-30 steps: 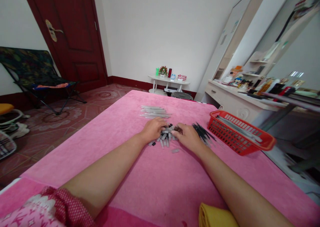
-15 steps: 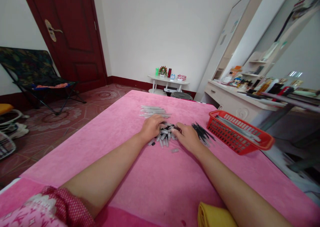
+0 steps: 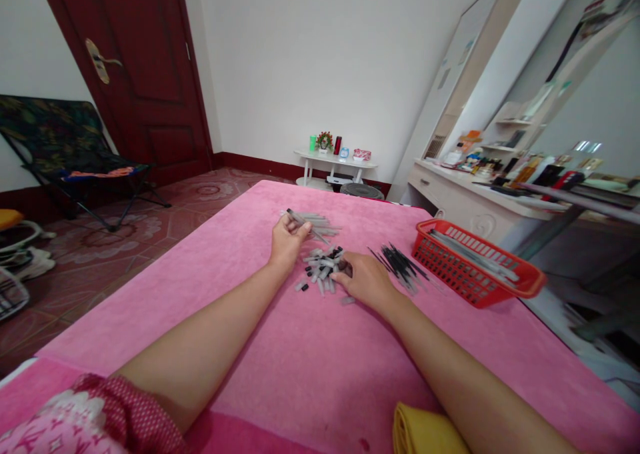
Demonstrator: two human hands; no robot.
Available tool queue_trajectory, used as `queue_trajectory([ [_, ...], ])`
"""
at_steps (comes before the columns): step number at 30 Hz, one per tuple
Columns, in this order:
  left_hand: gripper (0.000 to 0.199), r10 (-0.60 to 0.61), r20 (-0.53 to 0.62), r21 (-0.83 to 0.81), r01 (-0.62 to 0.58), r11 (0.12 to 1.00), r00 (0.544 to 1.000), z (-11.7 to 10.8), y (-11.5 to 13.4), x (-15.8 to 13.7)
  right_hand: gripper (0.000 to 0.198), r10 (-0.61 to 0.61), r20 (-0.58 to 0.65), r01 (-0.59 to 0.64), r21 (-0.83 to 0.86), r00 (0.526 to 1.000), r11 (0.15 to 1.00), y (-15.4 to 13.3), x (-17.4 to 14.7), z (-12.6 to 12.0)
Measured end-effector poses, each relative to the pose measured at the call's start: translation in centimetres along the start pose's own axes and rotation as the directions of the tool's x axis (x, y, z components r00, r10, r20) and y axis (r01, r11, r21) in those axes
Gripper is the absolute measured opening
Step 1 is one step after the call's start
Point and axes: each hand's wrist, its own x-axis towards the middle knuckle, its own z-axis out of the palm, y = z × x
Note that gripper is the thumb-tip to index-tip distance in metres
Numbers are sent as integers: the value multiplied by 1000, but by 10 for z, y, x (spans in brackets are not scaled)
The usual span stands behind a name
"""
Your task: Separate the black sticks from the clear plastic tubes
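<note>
My left hand (image 3: 289,239) is closed in a pinch on a translucent grey pen barrel (image 3: 316,235) with a dark end, beside a row of similar pen barrels (image 3: 327,222) on the pink cloth. My right hand (image 3: 369,277) has its fingers curled together at the right edge of a heap of pen caps (image 3: 323,267), some clear and some black. Whatever it may grip is hidden by the fingers. Just right of that hand lies a bundle of thin black pen refills (image 3: 400,264). A single clear cap (image 3: 347,300) rests below the heap.
A red plastic basket (image 3: 450,273) holding long clear strips stands at the table's right. The table has a pink cloth (image 3: 280,361), with folded yellow fabric (image 3: 427,431) at its near edge. A cluttered dresser (image 3: 460,191) is on the right; a folding chair (image 3: 75,154) stands left.
My left hand has moved from the heap of caps up and left to the row of barrels, and now holds one. My right hand has shifted slightly left and stays at the heap.
</note>
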Motion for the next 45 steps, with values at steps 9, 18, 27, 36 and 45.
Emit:
queue_trajectory([
  [9,49,-122,17,-106,123,987,992,-1,-5,-3,19,76,0,-76,-71,997,995,-8,-2,2],
  [18,44,-212,-30,-229,200,953,977,-4,-5,0,11,148,-146,-95,315,978,944,6,8,5],
  [27,43,-240,-10,-250,230,940,971,-3,-8,0,12,95,-221,1,399,971,917,14,11,12],
  [36,37,-238,-69,-275,211,938,969,-4,-10,0,44,-295,-199,326,144,934,934,9,8,17],
  [45,34,-246,-78,-283,215,935,966,-2,-8,-1,39,-422,-149,429,16,894,903,-2,6,19],
])
